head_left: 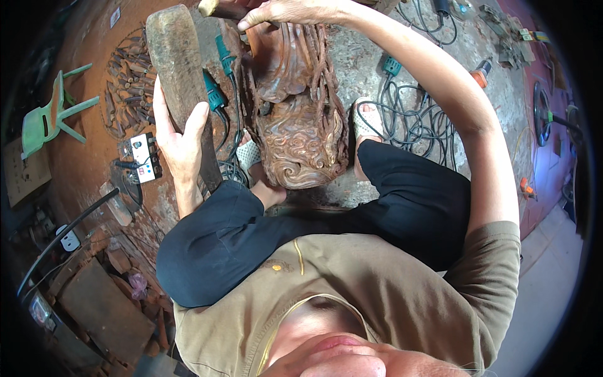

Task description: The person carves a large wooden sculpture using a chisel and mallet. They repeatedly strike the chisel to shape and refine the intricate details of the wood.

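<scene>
My left hand (180,141) is around a thick, worn wooden mallet (176,56). Its broad head points away from me, and its narrower lower end runs down beside my left knee. At the far edge, my right hand (282,11) grips a short wooden tool handle (220,9) with a pale rounded end; its working end is hidden. Between my feet stands a brown wood carving (301,135) with swirling relief, its upper part flowing in folds and root-like strands. The mallet head is left of the carving, apart from it.
Many carving chisels (129,81) lie heaped at the left. Near them are a small green plastic chair (53,116) and a white control box (144,157). Green power tools (215,94) lie beside the carving. Black cables (408,119) tangle by my right foot. Wood scraps (103,308) fill the lower left.
</scene>
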{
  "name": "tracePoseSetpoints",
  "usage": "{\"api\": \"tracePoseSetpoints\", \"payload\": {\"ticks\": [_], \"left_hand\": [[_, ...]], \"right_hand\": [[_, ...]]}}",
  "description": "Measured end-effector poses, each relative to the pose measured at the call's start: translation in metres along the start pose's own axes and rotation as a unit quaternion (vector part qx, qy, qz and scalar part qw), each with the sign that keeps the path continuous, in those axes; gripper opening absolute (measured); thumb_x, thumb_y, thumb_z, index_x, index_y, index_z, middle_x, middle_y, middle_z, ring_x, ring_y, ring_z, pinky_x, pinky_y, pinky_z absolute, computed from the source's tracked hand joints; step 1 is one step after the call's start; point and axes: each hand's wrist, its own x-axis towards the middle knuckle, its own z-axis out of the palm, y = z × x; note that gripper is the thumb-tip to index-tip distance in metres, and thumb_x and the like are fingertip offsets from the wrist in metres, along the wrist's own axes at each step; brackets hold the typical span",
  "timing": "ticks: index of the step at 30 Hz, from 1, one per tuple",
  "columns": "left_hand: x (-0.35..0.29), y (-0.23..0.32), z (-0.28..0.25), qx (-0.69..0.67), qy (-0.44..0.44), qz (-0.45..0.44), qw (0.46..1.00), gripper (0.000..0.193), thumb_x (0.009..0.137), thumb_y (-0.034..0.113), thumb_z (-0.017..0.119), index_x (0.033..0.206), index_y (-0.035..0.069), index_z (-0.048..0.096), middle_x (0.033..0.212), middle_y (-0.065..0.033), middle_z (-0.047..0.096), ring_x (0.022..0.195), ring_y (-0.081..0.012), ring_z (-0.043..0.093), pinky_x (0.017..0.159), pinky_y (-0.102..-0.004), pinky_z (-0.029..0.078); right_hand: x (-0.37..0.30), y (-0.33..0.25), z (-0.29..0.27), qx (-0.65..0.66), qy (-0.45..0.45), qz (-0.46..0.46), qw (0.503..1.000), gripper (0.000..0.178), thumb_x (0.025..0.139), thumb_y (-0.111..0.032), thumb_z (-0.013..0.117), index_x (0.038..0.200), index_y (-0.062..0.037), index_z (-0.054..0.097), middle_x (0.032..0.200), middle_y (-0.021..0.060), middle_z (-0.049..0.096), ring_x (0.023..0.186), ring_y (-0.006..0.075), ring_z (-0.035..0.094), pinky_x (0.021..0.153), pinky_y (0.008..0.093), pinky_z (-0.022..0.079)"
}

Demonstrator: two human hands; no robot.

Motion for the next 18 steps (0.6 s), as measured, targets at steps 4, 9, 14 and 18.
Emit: {"api": "tracePoseSetpoints", "payload": {"ticks": [4,9,14,18], "left_hand": [[0.0,0.004,0.003,0.014,0.003,0.017,1.0,0.079,0.085,0.003,0.075,0.153,0.002,0.035,0.143,-0.0158,0.051,0.126,-0.0243,0.053,0.108,-0.0361,0.04],[0.0,0.008,0.008,-0.028,-0.023,-0.001,0.999,0.08,0.085,0.003,0.074,0.153,0.003,0.033,0.143,-0.0157,0.05,0.127,-0.0244,0.052,0.109,-0.0363,0.04],[-0.002,0.004,0.007,-0.029,-0.008,0.016,0.999,0.081,0.085,0.002,0.074,0.154,0.004,0.032,0.144,-0.016,0.05,0.129,-0.0242,0.052,0.109,-0.0372,0.041],[0.002,0.004,0.003,0.006,-0.032,0.019,0.999,0.081,0.085,0.002,0.074,0.154,0.003,0.031,0.144,-0.0162,0.051,0.128,-0.024,0.052,0.109,-0.0373,0.042]], "right_hand": [[0.005,0.007,0.004,-0.069,0.025,-0.146,0.987,0.041,0.082,-0.006,0.078,0.118,-0.0008,0.061,0.098,0.0118,0.069,0.089,0.0167,0.063,0.081,0.0346,0.051],[0.001,0.006,0.005,-0.048,0.008,-0.124,0.991,0.04,0.081,-0.002,0.073,0.12,0.0005,0.061,0.103,0.0153,0.071,0.096,0.0208,0.068,0.087,0.0352,0.052],[0.0,0.0,0.008,-0.024,-0.019,-0.04,0.999,0.042,0.08,-0.001,0.072,0.121,0.0002,0.062,0.105,0.0159,0.072,0.099,0.022,0.068,0.088,0.0359,0.052],[-0.003,-0.009,0.007,-0.038,-0.014,-0.058,0.998,0.042,0.081,-0.001,0.071,0.122,0.0,0.062,0.105,0.0159,0.072,0.1,0.0216,0.068,0.089,0.0358,0.051]]}}
